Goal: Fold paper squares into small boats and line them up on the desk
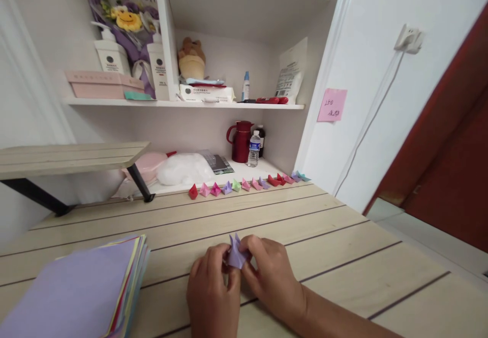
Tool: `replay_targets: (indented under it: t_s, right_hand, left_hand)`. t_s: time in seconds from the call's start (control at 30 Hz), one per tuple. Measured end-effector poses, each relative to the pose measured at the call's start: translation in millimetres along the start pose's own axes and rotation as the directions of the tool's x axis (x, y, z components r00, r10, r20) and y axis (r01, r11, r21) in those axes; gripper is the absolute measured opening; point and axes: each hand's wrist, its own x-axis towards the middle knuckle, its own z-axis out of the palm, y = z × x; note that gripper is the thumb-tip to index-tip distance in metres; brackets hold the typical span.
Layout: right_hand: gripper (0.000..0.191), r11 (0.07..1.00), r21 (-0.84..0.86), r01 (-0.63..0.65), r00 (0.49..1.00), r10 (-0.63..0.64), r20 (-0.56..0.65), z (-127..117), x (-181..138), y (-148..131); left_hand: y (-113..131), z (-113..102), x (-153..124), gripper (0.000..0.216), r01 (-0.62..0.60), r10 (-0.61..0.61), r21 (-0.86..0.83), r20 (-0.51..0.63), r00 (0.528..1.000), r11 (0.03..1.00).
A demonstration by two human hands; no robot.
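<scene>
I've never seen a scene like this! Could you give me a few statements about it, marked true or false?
1. The left hand and right hand both hold a folded purple paper. True.
2. A water bottle stands by a jug. True.
3. The jug is blue. False: it is red.
4. Small paper shapes stand in a row along the far edge of the desk. True.
5. The paper shapes are all one colour. False: red, pink, purple and green are among them.
6. The right hand grips the water bottle. False: it is at the folded purple paper.
</scene>
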Motion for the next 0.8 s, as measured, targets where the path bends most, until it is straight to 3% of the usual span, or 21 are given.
replay_targets:
  t_s: [0.17, 0.3, 0.43, 0.53, 0.7, 0.8]
  right_hand:
    - [0.019, 0.992, -0.055, 0.114, 0.993, -0.114, 0.007, 1.2, -1.7, -0.3]
    - [0.032, 0.978, 0.205, -0.046, 0.999, 0.051, -0.018, 5.1, -2.5, 2.1]
    - [0.040, 0.854, 0.465, -0.234, 0.963, 0.268, -0.009, 9.6, -1.9, 4.3]
    - [0.037, 0.819, 0.507, -0.268, 0.955, 0.296, 0.027, 9.3, -0.4, 4.2]
    - [0.040, 0.873, 0.441, -0.208, 0.972, 0.234, -0.003, 5.5, -0.5, 4.5]
    - [0.036, 0.877, 0.410, -0.251, 0.966, 0.256, 0.043, 6.6, 1.2, 7.8]
  left_hand:
    - [-4.5, 1.6, -1.8, 0.023, 0.034, -0.035, -0.039, -0.026, 0.999, 0.999]
    - [-3.9, 5.8, -7.4, 0.022, 0.171, -0.173, -0.089, -0.017, 0.985, 0.981]
    - [-0.9, 8.1, -9.6, 0.026, 0.270, -0.270, -0.106, 0.015, 0.963, 0.957]
    - [-0.5, 7.5, -8.9, 0.025, 0.227, -0.228, -0.097, 0.003, 0.974, 0.969]
    - [-6.1, 5.1, -7.8, 0.030, 0.105, -0.105, -0.044, 0.003, 0.994, 0.993]
    - [-12.6, 5.6, -3.7, 0.030, -0.007, 0.007, 0.001, 0.047, 0.999, 1.000]
